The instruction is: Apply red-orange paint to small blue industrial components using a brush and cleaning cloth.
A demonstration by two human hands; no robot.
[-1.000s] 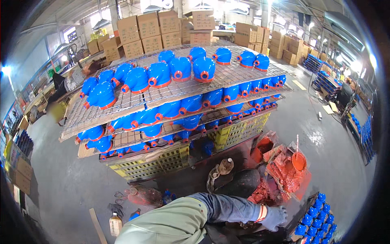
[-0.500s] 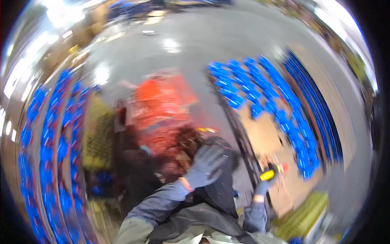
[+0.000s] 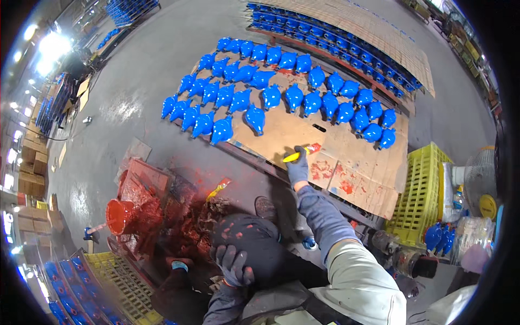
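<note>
The right hand [image 3: 297,169], in a dark glove, reaches forward over a sheet of cardboard [image 3: 346,157] laid on a low pallet, and its fingers [image 3: 295,161] are closed around a yellow-handled brush [image 3: 301,153]. The brush sticks out of the top of the fist, its red-stained tip pointing right and lying just above the cardboard, near some red smears. Beyond the brush, rows of blue cast parts [image 3: 260,86] lie on the same cardboard, the nearest ones a little ahead and to the left of the fist. The left hand [image 3: 234,265], also gloved, rests with its fingers spread and curled over the person's dark, red-speckled knee [image 3: 246,238], holding nothing else. To the left of the knee stands a red paint-covered bucket [image 3: 119,215] among red-stained scraps on the floor. A yellow plastic crate [image 3: 422,189] stands at the right.
</note>
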